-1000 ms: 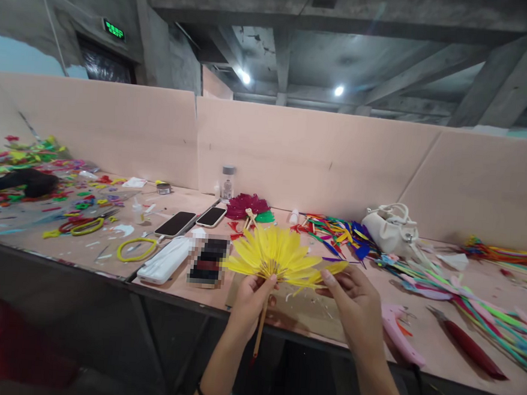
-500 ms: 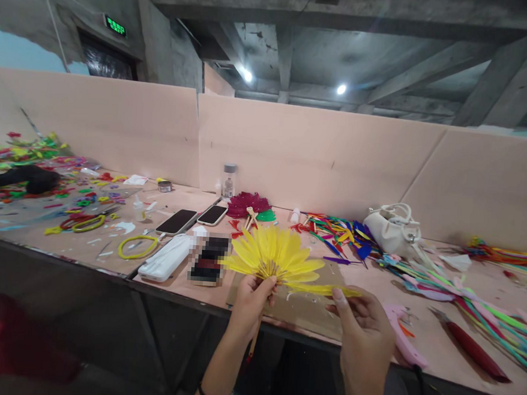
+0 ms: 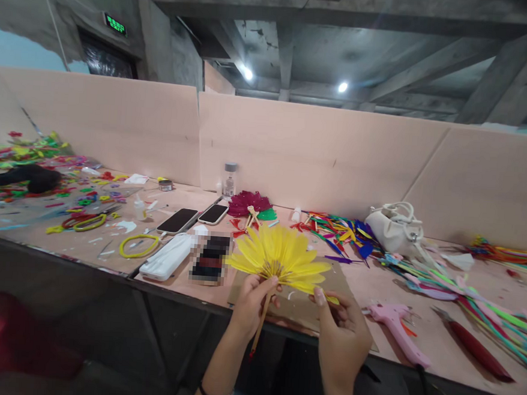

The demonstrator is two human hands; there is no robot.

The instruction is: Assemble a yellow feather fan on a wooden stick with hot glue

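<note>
A yellow feather fan (image 3: 280, 253) with a thin wooden handle (image 3: 261, 324) is held up over the table's front edge. My left hand (image 3: 253, 296) is closed round the base of the fan, its thumb pressed where the feathers gather. At the fan's lower right edge, my right hand (image 3: 342, 329) pinches a yellow feather (image 3: 332, 299) between thumb and fingers. Whether that feather is fixed to the fan, I cannot tell. Beneath both hands lies a brown board (image 3: 342, 287). To the right of my right hand rests a pink glue gun (image 3: 398, 333).
A red-handled knife (image 3: 478, 348) lies at the right, beside colourful pipe cleaners (image 3: 464, 290). Behind stand a white bag (image 3: 390, 227), loose coloured feathers (image 3: 342, 230) and a dark red fan (image 3: 249, 202). Phones (image 3: 177, 221), a white power bank (image 3: 166, 257) and yellow-handled scissors (image 3: 138, 246) are left.
My right hand has moved left, closer to the fan's base, with the yellow feather in its pinch. The glue gun now shows more fully. My left hand holds almost the same place.
</note>
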